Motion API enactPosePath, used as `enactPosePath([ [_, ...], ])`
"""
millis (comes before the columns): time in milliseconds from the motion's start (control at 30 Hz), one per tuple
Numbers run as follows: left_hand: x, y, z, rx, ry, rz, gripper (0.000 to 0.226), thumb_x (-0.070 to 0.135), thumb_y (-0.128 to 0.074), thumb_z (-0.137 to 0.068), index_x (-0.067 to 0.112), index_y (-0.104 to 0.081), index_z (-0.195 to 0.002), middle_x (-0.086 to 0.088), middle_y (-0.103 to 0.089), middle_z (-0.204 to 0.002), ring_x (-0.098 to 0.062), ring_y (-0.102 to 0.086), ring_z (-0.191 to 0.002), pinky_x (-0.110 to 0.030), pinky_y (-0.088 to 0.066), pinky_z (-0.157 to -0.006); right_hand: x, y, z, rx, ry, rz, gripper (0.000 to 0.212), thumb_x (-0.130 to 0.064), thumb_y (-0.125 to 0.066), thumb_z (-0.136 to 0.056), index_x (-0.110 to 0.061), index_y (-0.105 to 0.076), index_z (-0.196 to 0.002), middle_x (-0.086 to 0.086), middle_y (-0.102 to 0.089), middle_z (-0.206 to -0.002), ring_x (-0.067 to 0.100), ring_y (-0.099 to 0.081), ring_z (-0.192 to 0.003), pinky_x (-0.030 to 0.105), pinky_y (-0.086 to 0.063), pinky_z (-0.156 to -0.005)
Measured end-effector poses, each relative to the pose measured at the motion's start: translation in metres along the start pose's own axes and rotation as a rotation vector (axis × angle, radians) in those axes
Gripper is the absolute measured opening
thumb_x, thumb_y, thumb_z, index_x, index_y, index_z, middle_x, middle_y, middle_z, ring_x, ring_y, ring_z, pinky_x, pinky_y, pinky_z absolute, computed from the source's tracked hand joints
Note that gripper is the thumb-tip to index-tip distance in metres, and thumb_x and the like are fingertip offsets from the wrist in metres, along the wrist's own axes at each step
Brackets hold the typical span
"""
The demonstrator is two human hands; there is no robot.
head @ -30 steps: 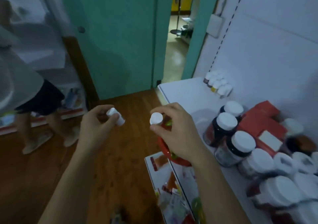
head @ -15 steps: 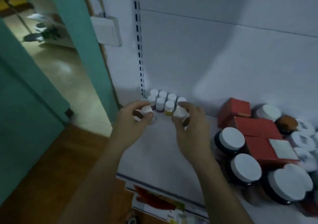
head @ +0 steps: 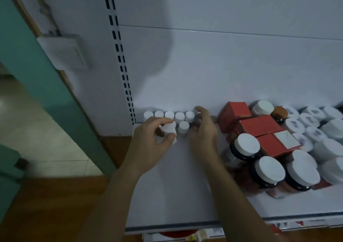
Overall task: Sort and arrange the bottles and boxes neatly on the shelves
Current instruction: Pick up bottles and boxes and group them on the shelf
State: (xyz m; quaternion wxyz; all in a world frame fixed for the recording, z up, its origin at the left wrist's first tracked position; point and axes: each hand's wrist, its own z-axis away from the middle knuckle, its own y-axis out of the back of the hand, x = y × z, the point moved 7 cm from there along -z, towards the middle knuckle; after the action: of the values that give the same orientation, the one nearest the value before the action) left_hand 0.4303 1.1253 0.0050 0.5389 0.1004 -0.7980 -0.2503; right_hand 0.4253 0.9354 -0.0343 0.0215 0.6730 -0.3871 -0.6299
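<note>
Above the white shelf (head: 167,195), our left hand (head: 152,139) pinches a small white-capped bottle (head: 169,128) between thumb and fingertips while our right hand (head: 203,132) curls beside it, grip too blurred to tell, just before the row of small bottles (head: 169,115) at the back.

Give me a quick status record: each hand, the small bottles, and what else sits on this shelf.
left hand: grips a small bottle just before the back row
right hand: fingers curled at the row's right end; grip too blurred to tell
row of small bottles: white caps, at the back of the shelf
single bottle: stands before the row, between the hands
red boxes: right of the hands
large jars: white lids, front right
</note>
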Motion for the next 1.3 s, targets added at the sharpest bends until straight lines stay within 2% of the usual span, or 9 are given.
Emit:
enactPosePath([
  [133,0.009,-0.001,-0.007,0.025,-0.039,0.012,0.030,0.018,-0.077,-0.087,0.021,-0.071,-0.116,0.008,-0.061,-0.108,-0.005,-0.061,-0.089,-0.013,-0.050,-0.075,-0.017,0.018,0.027,0.106,0.215,-0.004,0.064,0.008,-0.055,-0.072,-0.014,-0.055,-0.132,-0.001,-0.054,-0.118,0.015,-0.056,-0.104,0.026,-0.049,-0.083],
  [367,0.024,-0.028,-0.013,-0.073,-0.082,0.132,0.035,0.027,-0.077,-0.087,0.025,-0.068,-0.120,0.014,-0.064,-0.111,-0.005,-0.065,-0.100,-0.023,-0.057,-0.080,-0.026,0.023,0.046,0.032,0.430,-0.018,0.036,-0.019,-0.072,-0.090,-0.013,-0.064,-0.125,-0.007,-0.067,-0.112,0.005,-0.057,-0.095,0.017,-0.043,-0.084],
  [500,0.002,0.005,-0.005,0.404,-0.003,0.135,0.033,0.039,-0.069,-0.087,0.018,-0.067,-0.112,0.008,-0.066,-0.100,-0.006,-0.063,-0.089,-0.020,-0.052,-0.069,-0.001,0.028,0.027,0.156,0.117,-0.093,0.018,-0.022,-0.065,-0.097,-0.019,-0.062,-0.114,-0.010,-0.065,-0.101,-0.006,-0.055,-0.088,0.006,-0.036,-0.074],
  [567,-0.019,0.021,0.000,0.574,0.042,0.080,0.027,0.027,-0.062,-0.088,0.015,-0.062,-0.113,0.002,-0.061,-0.103,-0.008,-0.058,-0.083,-0.022,-0.049,-0.067,0.014,0.021,0.020,0.171,0.007,-0.052,0.016,-0.020,-0.063,-0.097,-0.022,-0.058,-0.111,-0.018,-0.060,-0.093,-0.005,-0.055,-0.083,0.017,-0.041,-0.072],
  [667,-0.054,0.017,0.005,0.524,0.196,0.040,0.041,0.015,-0.069,-0.086,0.016,-0.054,-0.123,0.002,-0.052,-0.116,-0.015,-0.057,-0.082,-0.025,-0.050,-0.071,0.028,0.006,0.015,0.077,-0.077,-0.033,0.026,-0.013,-0.063,-0.091,-0.023,-0.059,-0.115,-0.016,-0.064,-0.095,0.004,-0.061,-0.086,0.029,-0.051,-0.078],
  [800,-0.067,0.002,0.007,0.382,0.224,-0.021,0.056,0.021,-0.080,-0.079,0.022,-0.051,-0.126,0.007,-0.046,-0.120,-0.010,-0.057,-0.083,-0.010,-0.041,-0.070,0.025,-0.004,0.019,-0.039,-0.047,-0.110,0.059,-0.014,-0.076,-0.077,-0.028,-0.056,-0.130,-0.020,-0.066,-0.103,-0.013,-0.060,-0.092,0.006,-0.044,-0.076],
  [900,-0.069,-0.002,0.004,0.325,0.235,-0.050,0.060,0.021,-0.083,-0.076,0.021,-0.053,-0.128,0.001,-0.049,-0.123,-0.015,-0.059,-0.093,-0.014,-0.042,-0.074,0.020,-0.001,0.017,-0.018,0.018,-0.112,0.055,-0.034,-0.085,-0.074,-0.039,-0.057,-0.121,-0.019,-0.068,-0.104,-0.003,-0.063,-0.088,0.011,-0.048,-0.073],
  [1033,-0.072,-0.005,0.003,0.290,0.228,-0.066,0.064,0.023,-0.081,-0.074,0.021,-0.056,-0.133,-0.002,-0.057,-0.120,-0.015,-0.056,-0.102,-0.029,-0.045,-0.082,0.022,-0.009,0.010,-0.027,0.044,-0.074,0.048,-0.052,-0.081,-0.067,-0.029,-0.065,-0.106,-0.009,-0.068,-0.089,0.012,-0.064,-0.080,0.039,-0.054,-0.072],
  [1300,-0.087,-0.010,0.000,0.287,0.234,-0.151,0.053,0.012,-0.081,-0.076,0.013,-0.062,-0.126,-0.005,-0.064,-0.113,-0.023,-0.059,-0.103,-0.035,-0.049,-0.084,0.024,-0.013,0.009,0.026,0.063,-0.017,0.043,-0.056,-0.080,-0.069,-0.025,-0.064,-0.096,-0.010,-0.064,-0.084,0.013,-0.058,-0.079,0.028,-0.045,-0.066],
])
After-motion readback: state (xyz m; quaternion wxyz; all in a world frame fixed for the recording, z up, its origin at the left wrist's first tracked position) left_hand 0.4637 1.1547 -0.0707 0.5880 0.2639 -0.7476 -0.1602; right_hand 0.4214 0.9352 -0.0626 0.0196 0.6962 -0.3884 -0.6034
